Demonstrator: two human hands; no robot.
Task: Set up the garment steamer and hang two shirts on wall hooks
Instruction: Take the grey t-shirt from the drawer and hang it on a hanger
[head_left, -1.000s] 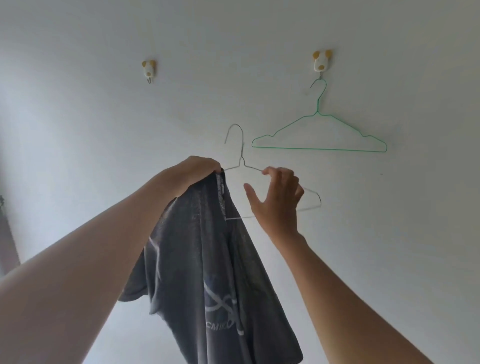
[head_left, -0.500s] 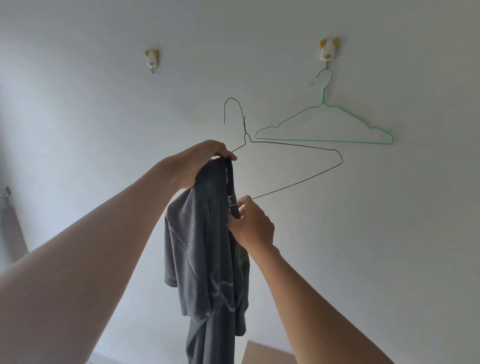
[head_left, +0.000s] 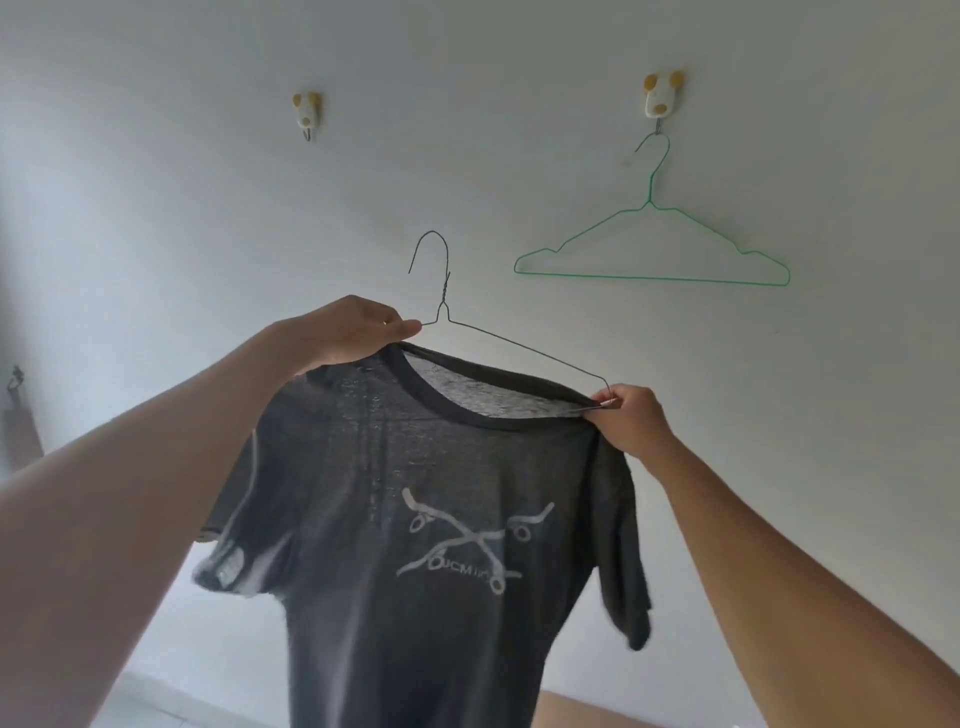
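Note:
A dark grey T-shirt (head_left: 415, 519) with a pale crossed-skateboards print hangs spread out in front of me. A thin grey wire hanger (head_left: 519, 347) runs through its neck, hook pointing up. My left hand (head_left: 353, 330) grips the shirt's left shoulder together with the hanger's left arm. My right hand (head_left: 631, 418) pinches the hanger's right tip and the collar edge there. On the white wall above are two small dog-shaped hooks: the left hook (head_left: 306, 111) is bare, the right hook (head_left: 661, 98) carries an empty green wire hanger (head_left: 652, 278).
A brown cardboard surface (head_left: 597, 714) shows at the bottom right behind the shirt. A dark object (head_left: 18, 415) leans at the far left edge of the wall.
The bunched shirt has been pulled open over the hanger. My right hand moved from the collar near the left hand out to the hanger's right tip. The view has tilted slightly.

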